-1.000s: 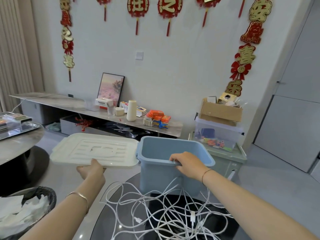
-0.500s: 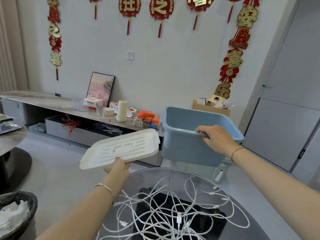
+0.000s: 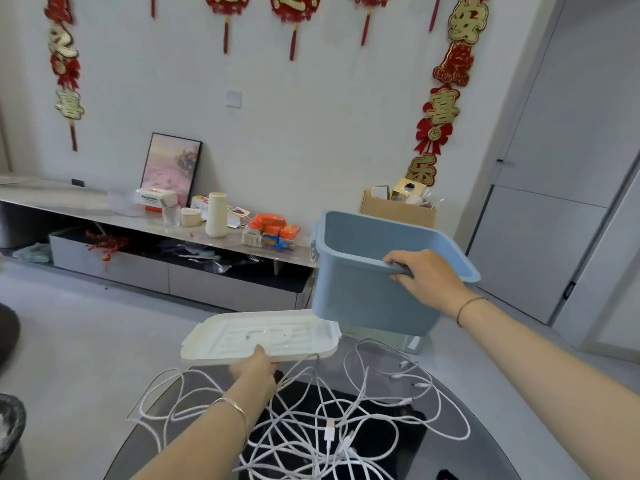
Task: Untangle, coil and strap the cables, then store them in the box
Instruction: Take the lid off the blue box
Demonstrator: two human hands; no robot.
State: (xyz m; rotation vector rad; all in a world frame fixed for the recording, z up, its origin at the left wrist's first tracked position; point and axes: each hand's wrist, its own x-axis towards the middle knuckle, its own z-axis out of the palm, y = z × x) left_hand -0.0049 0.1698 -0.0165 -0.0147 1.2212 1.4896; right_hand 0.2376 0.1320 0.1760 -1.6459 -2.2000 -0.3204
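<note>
A tangle of white cables (image 3: 311, 420) lies spread over the round dark glass table (image 3: 485, 441) in front of me. My right hand (image 3: 420, 280) grips the near rim of the empty blue box (image 3: 367, 296) and holds it in the air above the table's far edge. My left hand (image 3: 254, 367) holds the white lid (image 3: 259, 339) by its near edge, roughly level, just left of and below the box. Several white plugs (image 3: 330, 433) show among the loops.
A low grey TV bench (image 3: 145, 233) with a framed picture, a cream bottle and orange packets runs along the back wall. A cardboard carton (image 3: 398, 211) stands behind the blue box. A black-lined bin (image 3: 10, 427) sits at the lower left, and grey doors at the right.
The box has risen off the table and moved right. The lid has dropped lower and come in toward the box, now level over the table's far edge. The view has shifted right.
</note>
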